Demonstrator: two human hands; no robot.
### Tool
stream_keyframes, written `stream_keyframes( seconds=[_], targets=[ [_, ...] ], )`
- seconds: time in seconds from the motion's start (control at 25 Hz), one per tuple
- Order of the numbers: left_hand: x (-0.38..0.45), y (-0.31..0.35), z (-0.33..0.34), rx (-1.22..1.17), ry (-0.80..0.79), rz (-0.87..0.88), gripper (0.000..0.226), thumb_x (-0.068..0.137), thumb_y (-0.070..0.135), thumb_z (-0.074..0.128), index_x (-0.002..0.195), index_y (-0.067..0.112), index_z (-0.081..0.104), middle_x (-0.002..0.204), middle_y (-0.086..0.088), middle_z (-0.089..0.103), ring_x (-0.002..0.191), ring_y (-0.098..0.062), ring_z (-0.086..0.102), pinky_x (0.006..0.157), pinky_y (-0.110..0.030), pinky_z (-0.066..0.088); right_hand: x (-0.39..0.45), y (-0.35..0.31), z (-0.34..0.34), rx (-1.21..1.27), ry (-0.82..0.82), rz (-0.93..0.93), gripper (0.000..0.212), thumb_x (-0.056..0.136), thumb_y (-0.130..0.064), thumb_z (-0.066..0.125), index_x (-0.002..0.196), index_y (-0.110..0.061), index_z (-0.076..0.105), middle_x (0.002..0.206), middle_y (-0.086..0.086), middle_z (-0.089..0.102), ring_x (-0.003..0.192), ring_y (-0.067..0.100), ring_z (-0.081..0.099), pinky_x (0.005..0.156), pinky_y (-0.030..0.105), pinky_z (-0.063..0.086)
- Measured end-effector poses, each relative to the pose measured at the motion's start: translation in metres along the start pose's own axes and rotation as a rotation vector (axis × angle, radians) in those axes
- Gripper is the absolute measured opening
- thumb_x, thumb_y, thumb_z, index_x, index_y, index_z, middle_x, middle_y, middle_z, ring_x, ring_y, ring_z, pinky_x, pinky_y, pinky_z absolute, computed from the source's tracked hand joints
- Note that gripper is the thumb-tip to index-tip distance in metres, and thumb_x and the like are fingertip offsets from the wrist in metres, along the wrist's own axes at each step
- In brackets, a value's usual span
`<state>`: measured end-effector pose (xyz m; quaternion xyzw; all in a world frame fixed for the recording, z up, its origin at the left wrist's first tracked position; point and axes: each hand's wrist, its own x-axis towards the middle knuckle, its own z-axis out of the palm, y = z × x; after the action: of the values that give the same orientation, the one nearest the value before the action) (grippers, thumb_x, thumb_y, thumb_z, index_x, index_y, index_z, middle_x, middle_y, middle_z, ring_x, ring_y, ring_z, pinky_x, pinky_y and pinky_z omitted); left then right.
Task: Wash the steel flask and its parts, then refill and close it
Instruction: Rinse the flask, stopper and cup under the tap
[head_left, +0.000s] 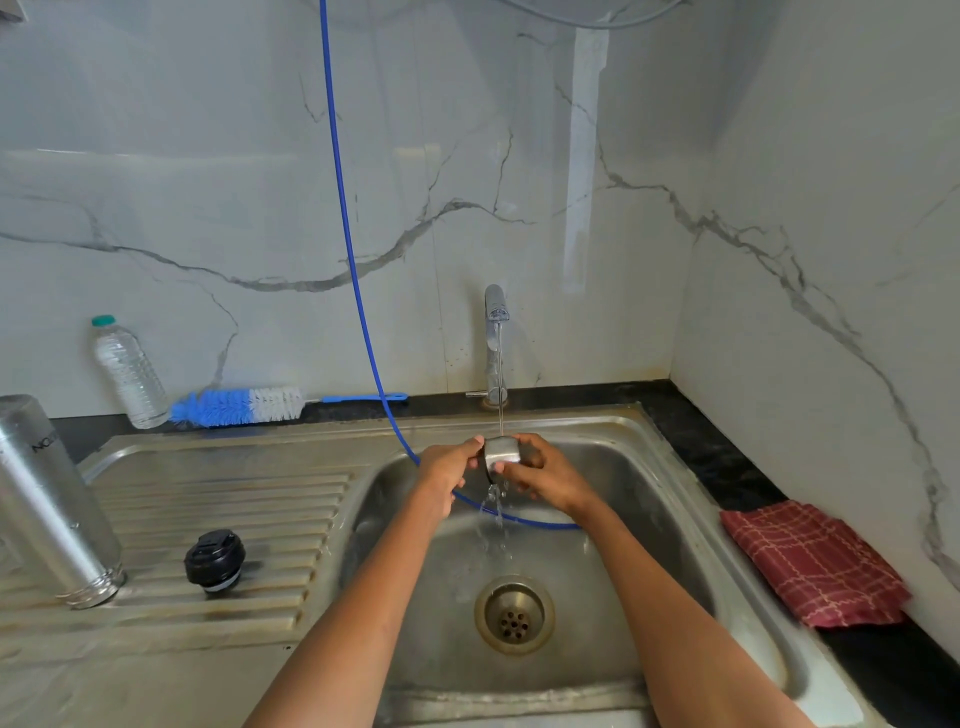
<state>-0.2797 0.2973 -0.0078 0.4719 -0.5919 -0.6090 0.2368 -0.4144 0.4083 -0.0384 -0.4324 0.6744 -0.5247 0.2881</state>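
A small steel flask cup (503, 451) sits under the running tap (496, 332), and water spills off it into the sink basin (649, 519). My left hand (449, 467) grips its left side. My right hand (540, 475) holds its right side with curled fingers. The steel flask body (47, 499) stands upside down on the drainboard at far left. Its black stopper (214, 560) rests on the ribbed drainboard nearby.
A blue and white bottle brush (236, 405) lies at the back of the counter beside a plastic water bottle (127, 371). A blue hose (358, 291) hangs down into the basin. A red checked cloth (810, 564) lies on the black counter at right.
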Motion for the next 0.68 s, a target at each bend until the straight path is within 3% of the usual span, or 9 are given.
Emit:
stream_keyframes(
  seconds=[0.16, 0.28, 0.4, 0.48, 0.56, 0.68],
  targets=[
    [0.002, -0.009, -0.006, 0.065, -0.067, 0.102, 0.033, 0.088, 0.053, 0.071, 0.1, 0.024, 0.079, 0.094, 0.009, 0.071, 0.074, -0.014, 0.044, 0.058, -0.028, 0.033, 0.003, -0.008, -0.001, 0.051, 0.127, 0.191, 0.054, 0.092, -0.063, 0.06, 0.116, -0.015, 0.066, 0.09, 0.008, 0.078, 0.076, 0.019, 0.072, 0.083, 0.04, 0.06],
    [0.0, -0.013, -0.005, 0.121, -0.11, 0.143, 0.025, 0.088, 0.044, 0.075, 0.101, 0.023, 0.078, 0.094, 0.007, 0.07, 0.075, -0.014, 0.046, 0.058, -0.028, 0.033, 0.001, -0.014, 0.001, 0.073, 0.096, 0.264, 0.063, 0.09, -0.071, 0.056, 0.106, -0.012, 0.069, 0.084, 0.014, 0.078, 0.072, 0.022, 0.072, 0.083, 0.042, 0.061],
    [-0.002, -0.01, 0.002, 0.11, -0.109, 0.181, 0.021, 0.092, 0.032, 0.073, 0.102, 0.013, 0.077, 0.086, 0.005, 0.068, 0.072, -0.012, 0.047, 0.058, -0.026, 0.033, -0.001, -0.015, 0.003, 0.056, 0.054, 0.283, 0.069, 0.088, -0.077, 0.051, 0.111, -0.014, 0.068, 0.088, 0.011, 0.078, 0.075, 0.024, 0.075, 0.081, 0.042, 0.064],
    [0.003, -0.006, 0.005, 0.062, -0.073, 0.144, 0.024, 0.091, 0.034, 0.074, 0.099, 0.012, 0.077, 0.089, 0.003, 0.068, 0.069, -0.012, 0.046, 0.056, -0.028, 0.032, 0.001, -0.012, 0.003, 0.089, -0.021, 0.246, 0.066, 0.089, -0.071, 0.057, 0.134, -0.022, 0.058, 0.109, 0.008, 0.075, 0.085, 0.026, 0.077, 0.077, 0.042, 0.064],
    [0.008, -0.005, 0.006, -0.008, -0.07, 0.043, 0.023, 0.089, 0.037, 0.075, 0.095, 0.016, 0.075, 0.09, 0.002, 0.068, 0.064, -0.012, 0.042, 0.053, -0.027, 0.03, 0.005, -0.006, 0.001, 0.157, -0.102, 0.163, 0.074, 0.089, -0.051, 0.073, 0.152, -0.038, 0.037, 0.134, 0.005, 0.058, 0.095, 0.026, 0.076, 0.076, 0.039, 0.063],
    [0.012, -0.01, 0.006, -0.148, -0.12, -0.121, 0.019, 0.092, 0.034, 0.072, 0.102, 0.018, 0.07, 0.077, 0.005, 0.062, 0.056, -0.009, 0.037, 0.051, -0.025, 0.03, 0.01, -0.001, 0.0, 0.132, -0.122, 0.075, 0.088, 0.082, -0.028, 0.085, 0.152, -0.04, 0.033, 0.139, 0.002, 0.044, 0.103, 0.025, 0.072, 0.08, 0.035, 0.062]
  ],
)
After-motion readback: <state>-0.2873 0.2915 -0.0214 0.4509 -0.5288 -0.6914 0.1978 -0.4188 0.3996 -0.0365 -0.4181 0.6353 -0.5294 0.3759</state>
